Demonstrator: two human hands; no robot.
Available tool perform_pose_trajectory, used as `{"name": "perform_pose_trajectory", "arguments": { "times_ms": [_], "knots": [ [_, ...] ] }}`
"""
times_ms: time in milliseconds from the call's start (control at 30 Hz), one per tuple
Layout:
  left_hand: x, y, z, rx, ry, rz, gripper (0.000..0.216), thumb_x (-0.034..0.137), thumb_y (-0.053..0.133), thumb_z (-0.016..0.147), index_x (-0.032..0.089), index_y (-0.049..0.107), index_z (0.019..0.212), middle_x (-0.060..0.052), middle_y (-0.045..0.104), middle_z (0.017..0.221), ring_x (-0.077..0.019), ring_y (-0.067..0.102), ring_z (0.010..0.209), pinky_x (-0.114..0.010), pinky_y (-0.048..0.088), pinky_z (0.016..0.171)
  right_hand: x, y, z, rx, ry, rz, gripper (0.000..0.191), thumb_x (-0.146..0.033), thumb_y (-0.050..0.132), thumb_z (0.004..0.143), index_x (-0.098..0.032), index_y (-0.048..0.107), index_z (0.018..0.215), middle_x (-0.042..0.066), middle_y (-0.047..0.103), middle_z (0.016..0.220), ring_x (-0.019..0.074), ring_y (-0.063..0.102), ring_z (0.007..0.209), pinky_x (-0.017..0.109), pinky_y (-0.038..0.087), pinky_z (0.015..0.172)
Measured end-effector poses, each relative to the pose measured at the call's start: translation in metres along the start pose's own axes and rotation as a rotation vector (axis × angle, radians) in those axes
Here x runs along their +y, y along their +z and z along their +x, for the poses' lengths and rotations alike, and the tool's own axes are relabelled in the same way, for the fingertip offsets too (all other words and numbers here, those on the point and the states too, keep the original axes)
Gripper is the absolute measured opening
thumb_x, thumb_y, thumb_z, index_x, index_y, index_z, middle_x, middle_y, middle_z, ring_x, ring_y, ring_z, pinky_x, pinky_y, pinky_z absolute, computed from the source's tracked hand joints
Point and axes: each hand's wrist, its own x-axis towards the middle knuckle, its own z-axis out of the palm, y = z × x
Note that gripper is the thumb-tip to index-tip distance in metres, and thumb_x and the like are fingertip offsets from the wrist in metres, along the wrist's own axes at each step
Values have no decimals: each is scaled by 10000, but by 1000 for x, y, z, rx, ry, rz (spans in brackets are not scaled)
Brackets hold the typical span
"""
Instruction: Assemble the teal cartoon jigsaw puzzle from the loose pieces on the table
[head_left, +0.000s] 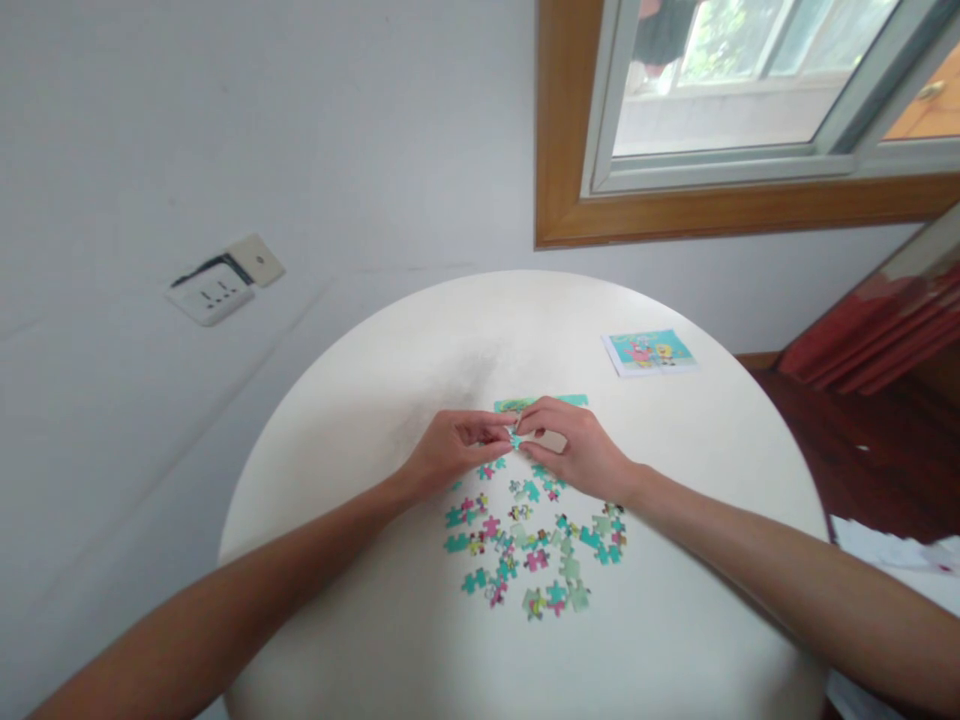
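A small teal jigsaw piece (pixel 516 440) is between the fingertips of my two hands, over the middle of the table. My left hand (pixel 456 448) comes in from the left, its thumb and fingers closed at the piece. From the right, my right hand (pixel 581 448) pinches at the same spot with thumb and forefinger. Just beyond the fingers lies a joined teal puzzle strip (pixel 574 400), partly covered by my right hand. Loose jigsaw pieces (pixel 537 560) in teal, pink, pale green and yellow are spread below the hands, and some are hidden under them.
The round white table (pixel 337 430) stands against the wall. A picture sheet (pixel 651 352) with cartoon figures lies at its back right. A wall socket (pixel 214 292) is at the left, a wood-framed window (pixel 570 215) above, and a red curtain (pixel 885 325) to the right.
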Motion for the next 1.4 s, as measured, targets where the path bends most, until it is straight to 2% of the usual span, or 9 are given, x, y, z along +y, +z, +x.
{"name": "perform_pose_trajectory", "arguments": {
  "times_ms": [100, 200, 300, 467, 733, 1400],
  "knots": [
    [-1, -4, 1, 36, 5, 85, 380, 368, 710, 840, 144, 720, 1146, -70, 765, 885, -167, 702, 795, -272, 558, 749, 10, -17, 4, 29, 27, -73, 143, -171, 634, 878, -225, 711, 987, 64, 684, 995, 171, 635, 894, 334, 527, 812],
    [-2, -8, 4, 98, 19, 175, 311, 378, 621, 897, 149, 734, 1074, -62, 763, 870, -163, 703, 804, -253, 546, 744, 30, -36, 6, 88, 79, -193, 113, -190, 654, 865, -217, 737, 937, 70, 696, 948, 190, 631, 894, 347, 514, 805],
    [-3, -11, 7, 158, 19, 248, 289, 369, 584, 905, 147, 739, 1007, -53, 757, 846, -161, 693, 779, -240, 524, 702, 49, -45, 4, 56, 92, -270, 102, -186, 663, 849, -219, 753, 886, 70, 710, 931, 203, 624, 899, 371, 499, 836],
    [-4, -13, 9, 192, 30, 278, 285, 363, 567, 900, 148, 735, 983, -48, 748, 822, -160, 673, 749, -240, 492, 667, 57, -38, 1, -60, 74, -323, 137, -163, 647, 832, -214, 772, 859, 71, 714, 940, 215, 609, 916, 371, 499, 847],
    [-4, -14, 8, 195, 25, 265, 282, 360, 561, 901, 156, 733, 992, -47, 742, 825, -155, 658, 737, -239, 471, 634, 53, -37, 1, -131, 70, -406, 180, -140, 613, 841, -209, 778, 864, 62, 709, 946, 210, 587, 929, 351, 487, 851],
    [0, -15, 9, 193, 31, 278, 265, 340, 559, 882, 153, 736, 946, -44, 733, 795, -142, 635, 700, -231, 448, 615, 53, -34, 2, -144, 48, -434, 196, -126, 605, 849, -216, 778, 875, 66, 704, 951, 211, 586, 931, 356, 489, 840]
  ]
}}
